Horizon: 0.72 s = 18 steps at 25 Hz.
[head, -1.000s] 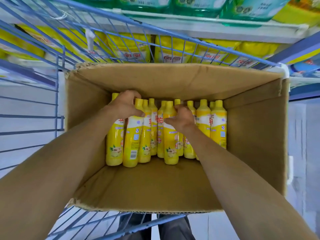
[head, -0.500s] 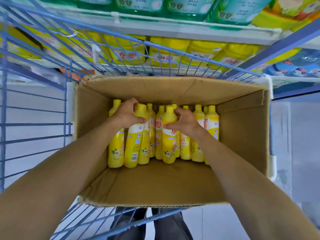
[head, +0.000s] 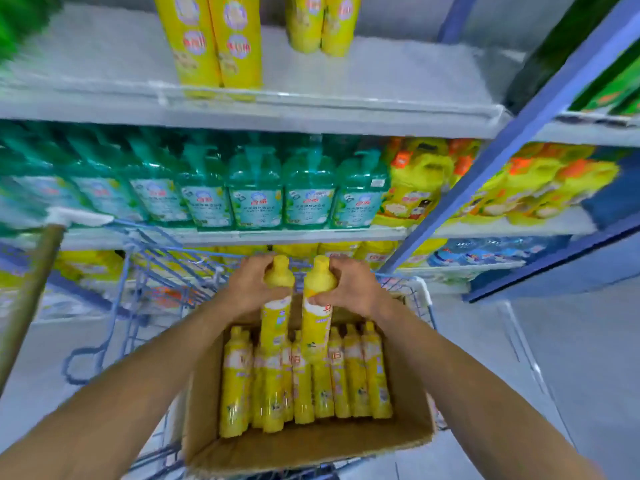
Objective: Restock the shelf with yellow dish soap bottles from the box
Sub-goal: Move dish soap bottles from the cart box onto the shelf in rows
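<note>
Stock record, head view; all positions given from the cardboard box.

- Cardboard box [head: 311, 441]: open-topped, sitting in a blue wire cart [head: 180, 268].
- Boxed bottles [head: 346, 375]: yellow dish soap bottles, capped, standing in rows against the far wall of the box; the near part of the box floor is bare.
- Left hand [head: 251, 289]: above the far edge of the box, fingers wrapped round the neck and shoulder of one yellow bottle.
- Left-held bottle [head: 277, 317]: upright, cap up, its base hanging over the boxed rows.
- Right hand [head: 353, 289]: above the far edge of the box, just beside the left hand, clamped round the shoulder of a second bottle.
- Right-held bottle [head: 317, 323]: upright, just beside the left-held bottle, not touching it.
- Top shelf [head: 381, 74]: high above and beyond the box, grey, carrying two pairs of tall yellow bottles [head: 214, 39].
- Green pump bottles [head: 256, 192]: one shelf lower, beyond the box, in a tight row.
- Yellow jugs with orange caps [head: 415, 181]: beyond the box, to the right of the green row.
- Wooden pole [head: 31, 289]: well left of the box, leaning. Blurred.
</note>
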Each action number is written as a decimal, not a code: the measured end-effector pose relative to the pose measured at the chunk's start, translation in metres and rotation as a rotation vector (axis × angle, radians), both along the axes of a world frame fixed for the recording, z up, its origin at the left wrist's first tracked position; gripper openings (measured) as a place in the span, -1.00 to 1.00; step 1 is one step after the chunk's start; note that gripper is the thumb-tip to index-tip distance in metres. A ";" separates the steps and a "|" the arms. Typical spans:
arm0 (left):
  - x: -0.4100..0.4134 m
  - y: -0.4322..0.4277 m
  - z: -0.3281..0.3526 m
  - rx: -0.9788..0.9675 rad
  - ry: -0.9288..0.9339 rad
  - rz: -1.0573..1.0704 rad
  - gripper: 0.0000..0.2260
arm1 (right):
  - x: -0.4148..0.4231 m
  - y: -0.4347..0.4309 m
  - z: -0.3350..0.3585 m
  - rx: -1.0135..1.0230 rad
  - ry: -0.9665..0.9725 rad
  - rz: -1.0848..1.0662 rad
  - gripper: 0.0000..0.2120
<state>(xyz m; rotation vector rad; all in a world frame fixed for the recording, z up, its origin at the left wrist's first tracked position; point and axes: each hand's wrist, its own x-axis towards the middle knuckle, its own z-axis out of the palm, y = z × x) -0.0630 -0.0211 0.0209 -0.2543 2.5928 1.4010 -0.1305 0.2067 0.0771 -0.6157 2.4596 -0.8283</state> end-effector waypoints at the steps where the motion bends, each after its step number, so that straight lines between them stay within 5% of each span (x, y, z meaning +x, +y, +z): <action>1: -0.013 -0.003 0.035 0.017 0.052 -0.008 -0.45 | -0.006 -0.001 0.029 -0.039 0.041 0.007 -0.61; 8: -0.062 -0.016 0.248 0.024 0.432 -0.049 -0.63 | -0.040 -0.014 0.200 -0.237 0.394 -0.042 -0.64; 15: -0.104 -0.024 0.362 -0.104 0.636 0.096 -0.49 | -0.079 -0.025 0.318 -0.345 0.584 -0.019 -0.65; 18: -0.129 -0.025 0.397 -0.127 0.708 0.150 -0.58 | -0.102 -0.022 0.357 -0.456 0.629 -0.043 -0.63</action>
